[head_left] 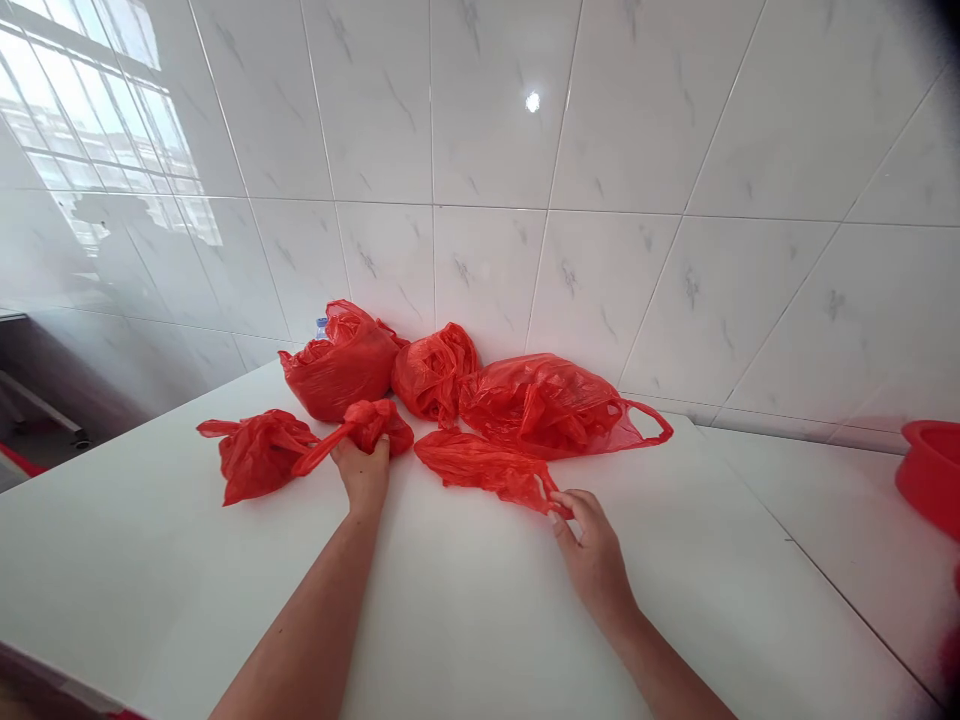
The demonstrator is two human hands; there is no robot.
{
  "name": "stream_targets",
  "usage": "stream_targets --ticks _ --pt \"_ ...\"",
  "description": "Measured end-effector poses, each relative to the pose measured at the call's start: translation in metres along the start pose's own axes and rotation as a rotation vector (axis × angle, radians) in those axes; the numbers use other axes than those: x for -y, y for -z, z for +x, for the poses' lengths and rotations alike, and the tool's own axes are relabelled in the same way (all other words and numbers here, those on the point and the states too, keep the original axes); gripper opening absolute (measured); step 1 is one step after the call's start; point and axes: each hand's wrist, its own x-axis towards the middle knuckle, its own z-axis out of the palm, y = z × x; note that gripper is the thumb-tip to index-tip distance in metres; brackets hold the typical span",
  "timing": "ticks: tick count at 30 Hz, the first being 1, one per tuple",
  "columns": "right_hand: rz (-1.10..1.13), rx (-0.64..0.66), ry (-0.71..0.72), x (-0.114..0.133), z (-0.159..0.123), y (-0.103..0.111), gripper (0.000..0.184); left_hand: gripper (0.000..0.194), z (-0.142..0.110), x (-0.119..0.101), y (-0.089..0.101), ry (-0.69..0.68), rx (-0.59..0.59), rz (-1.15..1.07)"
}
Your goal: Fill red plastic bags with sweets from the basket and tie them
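Centre-left, the left hand (365, 470) gripped a bunched plastic bag (381, 422); mid-frame, the right hand (594, 550) pinched a flattened carrier bag (480, 465), whose thinness rewarded gentleness!

Hands (363, 472) (592, 550) apart, forearms (315, 600) outstretched, right fingertips (556, 519) pinched

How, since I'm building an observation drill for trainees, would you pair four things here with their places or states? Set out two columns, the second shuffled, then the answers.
Things
1. Left hand
2. Right hand
3. Red container
4. Window reflection

Places or states
A. At the picture's right edge
B. Pinching the near end of a limp red bag
C. Upper left, on the tiled wall
D. Clasping a bunched red bag

Pairs: 1-D, 2-B, 3-A, 4-C
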Motion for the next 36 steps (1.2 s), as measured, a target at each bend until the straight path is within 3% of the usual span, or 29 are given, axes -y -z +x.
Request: stream_targets --ticks 5,8,10,12,14,15,18,22,25,29,32,36 --pt "-0.028 -0.219 0.002 0.006 0.005 0.016 0.011 0.095 -0.01 -0.015 -0.005 -0.181 -0.091 0.333" --pt "-0.056 -0.262 0.085 0.012 0.006 0.018 0.011 0.103 -0.022 -0.032 -0.005 -0.47 -0.112 0.345" --pt "-0.067 -0.269 0.138 0.016 0.004 0.017 0.013 0.096 -0.038 -0.043 -0.006 -0.736 -0.071 0.328" --pt "-0.072 -0.255 0.184 0.019 0.001 0.016 0.016 0.08 -0.06 -0.053 -0.009 -0.97 0.062 0.281" --pt "-0.061 -0.223 0.232 0.023 -0.003 0.012 0.018 0.07 -0.086 -0.061 -0.013 -1.133 0.383 0.23" --pt "-0.049 -0.204 0.257 0.026 -0.005 0.01 0.02 0.07 -0.1 -0.064 -0.015 -1.142 0.523 0.225" --pt "-0.009 -0.151 0.347 0.034 -0.014 0.002 0.024 0.074 -0.129 -0.069 -0.022 -1.062 0.732 0.293" --pt "0.063 -0.091 0.454 0.045 -0.022 -0.004 0.03 0.06 -0.136 -0.065 -0.025 -0.914 0.806 0.256" --pt "0.116 -0.045 0.408 0.045 -0.021 -0.002 0.032 0.051 -0.13 -0.062 -0.024 -0.695 0.817 0.084" --pt "0.118 0.035 0.256 0.037 -0.016 -0.003 0.022 0.034 -0.129 -0.064 -0.022 -0.378 0.748 -0.134" --pt "-0.036 0.057 0.241 0.033 -0.013 -0.009 0.028 0.021 -0.133 -0.071 -0.02 -0.241 0.735 -0.247" --pt "-0.322 0.093 0.265 0.028 -0.008 -0.016 0.034 0.018 -0.137 -0.079 -0.017 -0.126 0.756 -0.336"
